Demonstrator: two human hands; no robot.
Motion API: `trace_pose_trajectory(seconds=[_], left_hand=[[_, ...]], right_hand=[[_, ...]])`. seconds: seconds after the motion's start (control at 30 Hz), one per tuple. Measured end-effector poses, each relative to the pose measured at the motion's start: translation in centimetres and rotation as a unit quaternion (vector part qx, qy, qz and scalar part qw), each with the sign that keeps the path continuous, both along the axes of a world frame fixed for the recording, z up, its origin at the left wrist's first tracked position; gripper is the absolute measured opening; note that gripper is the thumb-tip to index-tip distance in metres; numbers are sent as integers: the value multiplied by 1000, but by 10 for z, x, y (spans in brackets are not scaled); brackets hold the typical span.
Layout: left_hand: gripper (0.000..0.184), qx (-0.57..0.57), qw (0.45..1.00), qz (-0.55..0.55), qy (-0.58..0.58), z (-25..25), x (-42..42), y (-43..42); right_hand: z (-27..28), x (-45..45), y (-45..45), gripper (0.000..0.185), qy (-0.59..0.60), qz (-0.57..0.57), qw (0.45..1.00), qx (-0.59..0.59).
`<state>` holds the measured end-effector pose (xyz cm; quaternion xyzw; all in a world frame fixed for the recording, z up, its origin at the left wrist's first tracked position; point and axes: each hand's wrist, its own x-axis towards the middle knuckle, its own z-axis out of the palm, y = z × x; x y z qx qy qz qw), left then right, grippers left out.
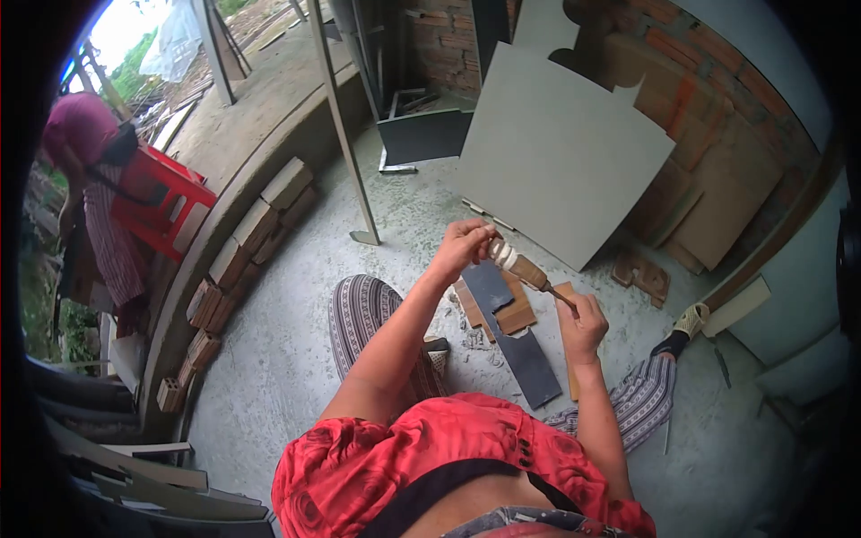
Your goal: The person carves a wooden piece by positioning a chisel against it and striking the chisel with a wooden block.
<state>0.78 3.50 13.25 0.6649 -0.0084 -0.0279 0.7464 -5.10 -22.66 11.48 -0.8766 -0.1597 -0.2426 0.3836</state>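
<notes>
Both my hands are raised over the floor, on a chisel (527,272) with a wooden handle and a thin metal shaft. My left hand (465,246) pinches the handle's end, where a white wrapping (504,255) goes round it. Around the metal end, the fingers of my right hand (586,325) are closed; they hide the tip. Below lie a dark grey board (529,368) and a brown wooden piece (517,314), with crumbly debris beside them. Another brown strip (573,381) is partly covered by my right hand.
A large pale panel (560,152) leans at the back, near cardboard (731,202). A metal post (345,134) stands ahead. Bricks (244,235) line the left ledge. Outside, a person in a pink head covering (81,125) is beside a red chair (170,202).
</notes>
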Motion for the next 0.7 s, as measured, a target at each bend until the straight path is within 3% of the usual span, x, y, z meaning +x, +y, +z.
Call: trace_pose_trajectory(seconds=[0.07,0.2,0.3,0.43,0.7], left_hand=[[28,-83,997,5,8,2,-1,-1],[26,-108,993,-36,23,1,-1,-1],[24,-146,989,-6,15,-7,1,-6],[23,-50,996,12,73,-3,-2,-15],[17,10,993,7,121,-31,3,-18]], right_hand=[[-3,1,-3,15,16,-19,1000,3],[-3,0,-9,15,-6,-28,1000,-7],[4,0,-9,15,-45,-30,998,-11],[5,-1,-11,15,-47,-30,998,-13],[-3,-1,-17,15,-2,-5,999,-47]])
